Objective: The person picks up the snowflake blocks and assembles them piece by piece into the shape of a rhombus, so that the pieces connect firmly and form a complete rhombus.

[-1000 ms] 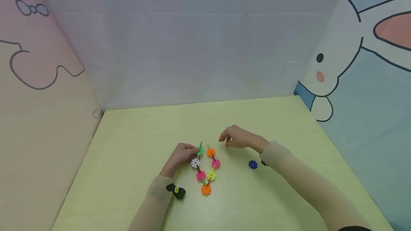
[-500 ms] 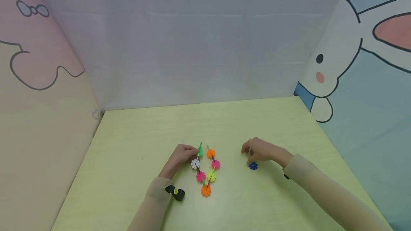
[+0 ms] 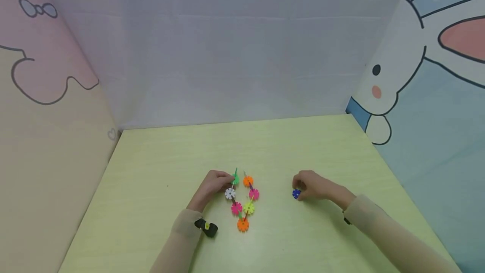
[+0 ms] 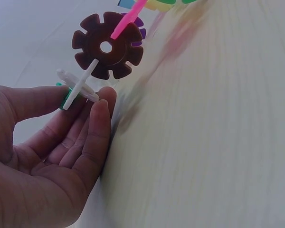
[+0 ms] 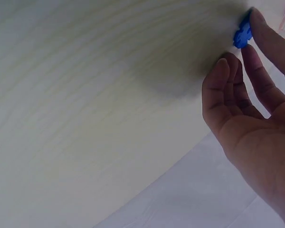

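A chain of slotted snowflake discs lies on the table in a narrow U, with an orange disc [image 3: 243, 225] at its near bend. At the chain's far left end, my left hand [image 3: 212, 181] pinches a green disc [image 3: 236, 179] between thumb and fingers. Close beside those fingertips, a white disc and a brown disc [image 4: 88, 43] show in the left wrist view. Off to the right, a loose blue disc [image 3: 296, 194] is pinched by my right hand [image 3: 315, 185]. The right wrist view has this blue disc [image 5: 243, 35] between thumb and index finger, tilted on edge.
The chain's other end, an orange disc [image 3: 248, 181] with a pale piece slotted in, is a little right of the green one. A pale table [image 3: 182, 148] meets a white back curtain [image 3: 235, 66]. Printed cartoon panels stand at both sides.
My right hand has moved right and nearer, from beside the chain to the blue disc, and has taken hold of it. The left hand stays at the green disc.
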Tool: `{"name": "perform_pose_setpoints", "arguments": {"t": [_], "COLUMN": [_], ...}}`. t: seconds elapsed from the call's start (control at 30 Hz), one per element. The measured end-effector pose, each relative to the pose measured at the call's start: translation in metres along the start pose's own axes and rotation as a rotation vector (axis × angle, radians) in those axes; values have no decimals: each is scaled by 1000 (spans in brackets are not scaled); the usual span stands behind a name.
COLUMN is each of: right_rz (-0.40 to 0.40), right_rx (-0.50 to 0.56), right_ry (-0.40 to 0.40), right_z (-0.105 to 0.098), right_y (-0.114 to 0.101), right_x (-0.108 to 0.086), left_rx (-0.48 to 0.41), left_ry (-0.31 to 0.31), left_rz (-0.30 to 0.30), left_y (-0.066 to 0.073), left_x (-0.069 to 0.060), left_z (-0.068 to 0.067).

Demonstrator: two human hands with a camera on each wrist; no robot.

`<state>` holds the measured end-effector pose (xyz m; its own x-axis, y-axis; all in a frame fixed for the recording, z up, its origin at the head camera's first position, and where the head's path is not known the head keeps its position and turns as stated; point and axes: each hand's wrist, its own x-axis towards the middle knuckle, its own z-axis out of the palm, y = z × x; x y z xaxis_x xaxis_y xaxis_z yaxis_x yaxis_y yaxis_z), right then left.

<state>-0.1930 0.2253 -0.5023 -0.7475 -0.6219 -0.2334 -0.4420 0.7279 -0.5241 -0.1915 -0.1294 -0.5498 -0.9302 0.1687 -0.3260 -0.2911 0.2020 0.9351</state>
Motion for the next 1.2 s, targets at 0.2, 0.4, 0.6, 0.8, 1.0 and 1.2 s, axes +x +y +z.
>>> {"name": "perform_pose_setpoints", "arguments": {"t": [0.2,0.4,0.6,0.8,1.0,1.2], "right_rz": [-53,-50,-29,-44,-35,-25], "right_rx": [-8,52,128,193,255,365], "right_ry": [12,50,111,150,189,210], "right_z": [1,-2,-7,-12,-10,-5], "right_y": [2,5,6,-8,-21,-38], "right_x": [1,21,51,74,96,117], "left_rx": [5,-15,-5,-10,1,1], "left_ry": [-2,-14,-30,-34,-30,-35], "left_rz": [8,9,15,9,12,0], "left_y": [-2,-2,-2,0,-1,-1], "left_x": [0,-1,-2,-3,-2,-2], "left_z": [0,-1,-2,-2,-3,-3]}}
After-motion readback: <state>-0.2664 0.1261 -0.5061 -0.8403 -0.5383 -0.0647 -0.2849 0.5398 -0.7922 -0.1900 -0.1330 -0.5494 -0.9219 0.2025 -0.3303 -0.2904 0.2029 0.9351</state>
